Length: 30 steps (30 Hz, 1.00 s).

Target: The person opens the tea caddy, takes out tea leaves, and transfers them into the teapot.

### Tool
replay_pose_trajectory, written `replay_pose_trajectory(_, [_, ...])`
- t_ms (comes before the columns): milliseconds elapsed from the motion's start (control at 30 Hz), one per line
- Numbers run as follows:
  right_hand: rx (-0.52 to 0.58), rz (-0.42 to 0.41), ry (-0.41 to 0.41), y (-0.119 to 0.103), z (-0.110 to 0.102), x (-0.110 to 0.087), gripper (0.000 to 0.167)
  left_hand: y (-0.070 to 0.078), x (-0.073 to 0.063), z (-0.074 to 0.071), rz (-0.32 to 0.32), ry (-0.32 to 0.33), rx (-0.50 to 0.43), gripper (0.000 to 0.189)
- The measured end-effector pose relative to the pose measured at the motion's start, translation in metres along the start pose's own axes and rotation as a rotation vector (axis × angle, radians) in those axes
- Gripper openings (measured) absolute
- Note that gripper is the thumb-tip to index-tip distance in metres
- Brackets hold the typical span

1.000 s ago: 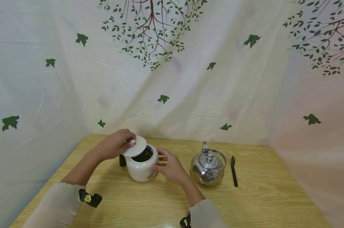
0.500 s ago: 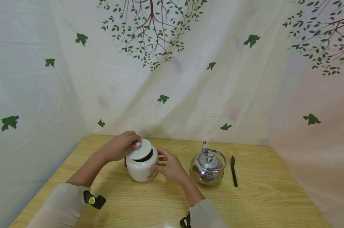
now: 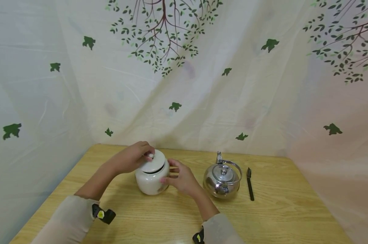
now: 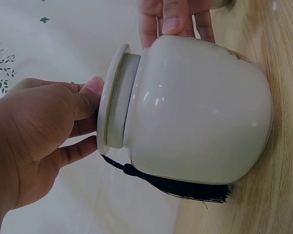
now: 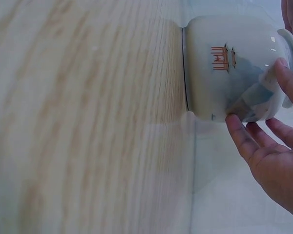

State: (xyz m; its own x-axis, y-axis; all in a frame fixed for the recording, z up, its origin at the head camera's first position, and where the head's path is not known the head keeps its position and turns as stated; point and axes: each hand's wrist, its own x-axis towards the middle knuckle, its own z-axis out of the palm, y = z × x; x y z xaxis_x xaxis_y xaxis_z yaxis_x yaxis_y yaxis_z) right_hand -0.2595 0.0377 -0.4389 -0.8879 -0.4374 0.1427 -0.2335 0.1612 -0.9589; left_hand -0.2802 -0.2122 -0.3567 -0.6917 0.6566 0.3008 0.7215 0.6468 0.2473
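A white ceramic jar (image 3: 151, 185) stands upright on the wooden table. Its round white lid (image 3: 156, 165) is over the mouth, a thin dark slit showing at the near rim. My left hand (image 3: 132, 157) pinches the lid's knob from above. In the left wrist view the lid's inner collar (image 4: 124, 100) shows just above the mouth, and a black tassel (image 4: 185, 188) hangs from the lid beside the jar. My right hand (image 3: 182, 178) holds the jar's right side, thumb in front and fingers behind. The right wrist view shows a painted red pavilion (image 5: 219, 58) on the jar wall.
To the right of the jar stands a shiny metal kettle (image 3: 222, 181) with its handle raised. Beyond it lies a dark-handled utensil (image 3: 250, 184). A pale curtain (image 3: 196, 108) with printed leaves hangs behind the table (image 3: 278, 203).
My left hand has moved the lid right and down over the jar, and the dark mouth is now almost covered. The right hand has stayed on the jar.
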Motion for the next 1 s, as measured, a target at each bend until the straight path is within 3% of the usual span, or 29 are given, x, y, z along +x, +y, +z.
replay_pose_trajectory(367, [0.011, -0.009, -0.011, 0.0004, -0.0012, -0.0007, 0.076, 0.0062, 0.0011, 0.0011, 0.029, -0.006, -0.012, 0.015])
replay_pose_trajectory(767, [-0.021, 0.007, -0.009, 0.0009, -0.0019, 0.0007, 0.074, 0.0062, 0.0004, 0.0026, 0.07, 0.013, 0.044, 0.013])
replay_pose_trajectory(1000, [-0.018, 0.008, -0.01, 0.0008, -0.0018, 0.001, 0.073, 0.0076, 0.0018, 0.0018, 0.058, -0.014, 0.066, 0.012])
